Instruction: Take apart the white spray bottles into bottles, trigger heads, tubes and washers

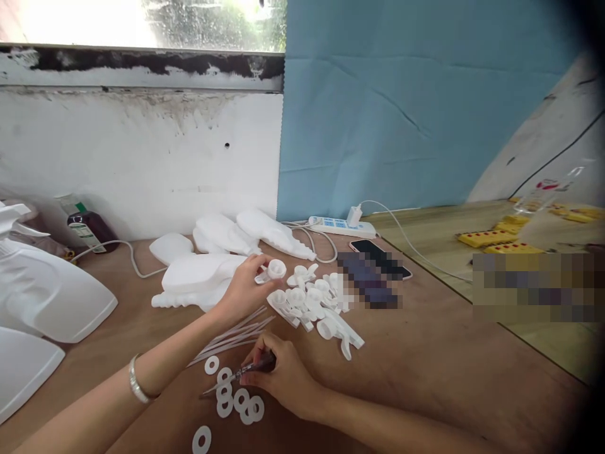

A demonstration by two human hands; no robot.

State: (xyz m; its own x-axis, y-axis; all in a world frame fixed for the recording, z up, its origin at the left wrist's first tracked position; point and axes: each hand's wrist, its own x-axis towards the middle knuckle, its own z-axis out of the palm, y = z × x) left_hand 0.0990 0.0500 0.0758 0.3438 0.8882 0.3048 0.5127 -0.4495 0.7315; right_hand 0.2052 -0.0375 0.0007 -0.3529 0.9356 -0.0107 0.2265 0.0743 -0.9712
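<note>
My left hand (243,287) is closed on a white trigger spray head (276,270), its round collar facing me. Below and to the right, my right hand (286,372) grips the dark handle of a thin metal-shafted screwdriver (246,371); the exact shape of its tip is unclear. The tip points left, over several flat white ring washers (225,403) lying loose on the table. Beside the left hand is a pile of white spray heads (312,301). Thin white dip tubes (231,338) lie between my two hands.
White plastic bottles (203,272) lie behind my left hand, and larger spray bottles (61,284) stand or lean at the left. A dark bottle (92,230) is near the wall. Toward the right are a phone (380,257), a power strip (326,225) and a trailing white cable (416,246).
</note>
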